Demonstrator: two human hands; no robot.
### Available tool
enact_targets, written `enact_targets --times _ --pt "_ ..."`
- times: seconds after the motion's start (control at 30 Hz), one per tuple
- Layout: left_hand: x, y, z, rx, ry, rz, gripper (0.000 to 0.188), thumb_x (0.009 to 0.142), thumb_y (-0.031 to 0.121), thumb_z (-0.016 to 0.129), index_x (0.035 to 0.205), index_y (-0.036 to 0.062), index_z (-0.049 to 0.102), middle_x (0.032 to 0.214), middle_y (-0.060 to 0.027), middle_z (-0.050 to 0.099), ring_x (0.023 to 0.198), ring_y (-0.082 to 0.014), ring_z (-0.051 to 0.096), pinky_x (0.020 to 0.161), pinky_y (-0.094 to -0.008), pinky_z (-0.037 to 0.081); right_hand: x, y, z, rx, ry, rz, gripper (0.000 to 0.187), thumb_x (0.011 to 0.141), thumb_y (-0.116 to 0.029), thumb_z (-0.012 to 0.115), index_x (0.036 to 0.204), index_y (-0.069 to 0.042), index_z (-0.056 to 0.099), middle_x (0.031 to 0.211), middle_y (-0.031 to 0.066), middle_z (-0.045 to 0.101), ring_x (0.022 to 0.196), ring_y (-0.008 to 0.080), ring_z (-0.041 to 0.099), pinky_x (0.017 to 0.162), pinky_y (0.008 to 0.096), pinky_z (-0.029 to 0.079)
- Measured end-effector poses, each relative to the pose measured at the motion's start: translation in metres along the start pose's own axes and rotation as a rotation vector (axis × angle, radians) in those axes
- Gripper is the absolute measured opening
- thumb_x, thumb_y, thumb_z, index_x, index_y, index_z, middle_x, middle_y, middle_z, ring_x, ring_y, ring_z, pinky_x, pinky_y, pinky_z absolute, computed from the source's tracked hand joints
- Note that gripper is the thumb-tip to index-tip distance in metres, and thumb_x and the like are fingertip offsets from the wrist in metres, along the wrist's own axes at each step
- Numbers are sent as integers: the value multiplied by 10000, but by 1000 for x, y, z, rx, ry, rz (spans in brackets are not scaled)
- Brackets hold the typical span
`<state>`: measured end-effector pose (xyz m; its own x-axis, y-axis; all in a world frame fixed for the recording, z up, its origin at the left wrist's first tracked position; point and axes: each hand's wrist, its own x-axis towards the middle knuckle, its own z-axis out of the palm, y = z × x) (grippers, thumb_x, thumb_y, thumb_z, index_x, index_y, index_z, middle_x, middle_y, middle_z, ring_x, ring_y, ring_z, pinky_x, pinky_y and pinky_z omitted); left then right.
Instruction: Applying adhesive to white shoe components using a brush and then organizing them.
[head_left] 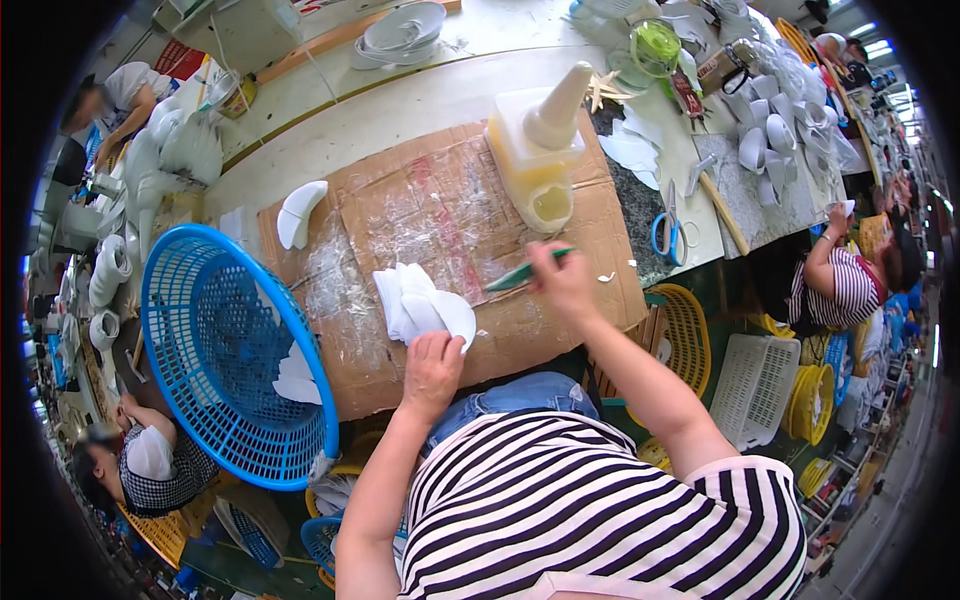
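Several flat white curved pieces (415,300) lie fanned in an overlapping stack on the cardboard sheet (380,210). At the stack's near edge, my left hand (433,378) has its fingers bent and pinched on a rounded white piece. To the right, above the cardboard, my right hand (562,285) is closed around a slim green tool (520,272). That tool's tip points left toward the stack, apart from it; its exact kind is unclear. Beyond my right hand stands a translucent bottle (545,165) with a cone-shaped top and yellowish liquid inside.
A blue plastic basket (165,345) with white pieces inside stands left of the cardboard. Another white piece (300,214) lies near its rim. Blue-handled scissors (670,232) and a wooden-handled hammer (722,212) are at right. Co-workers sit on both sides.
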<state>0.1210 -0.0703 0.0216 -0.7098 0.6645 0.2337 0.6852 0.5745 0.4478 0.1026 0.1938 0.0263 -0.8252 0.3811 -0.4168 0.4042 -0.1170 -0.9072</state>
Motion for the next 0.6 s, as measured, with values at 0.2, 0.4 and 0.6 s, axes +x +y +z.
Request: enact_targets --times 0.2,0.4,0.6 --pt "-1 -5 0 22 41 -95 332 749 96 764 1006 83 555 1013 -115 544 983 -322 551 857 -449 429 -36 23 51 -428 -439 -382 145 896 -144 739 964 -32 676 845 91 685 715 125 637 657 293 519" --pt "-5 -7 9 14 72 -124 371 725 101 789 1005 91 545 1028 -116 546 995 -317 555 872 -444 428 -23 28 71 -258 -246 -628 150 867 -138 749 870 -31 644 810 119 669 665 192 660 605 314 517" --pt "0 -9 5 -13 112 -47 328 749 58 759 1001 82 549 995 -103 563 954 -308 573 863 -442 435 -25 28 54 -339 -201 -576 125 874 -116 728 865 -28 639 796 121 659 661 191 652 600 316 504"
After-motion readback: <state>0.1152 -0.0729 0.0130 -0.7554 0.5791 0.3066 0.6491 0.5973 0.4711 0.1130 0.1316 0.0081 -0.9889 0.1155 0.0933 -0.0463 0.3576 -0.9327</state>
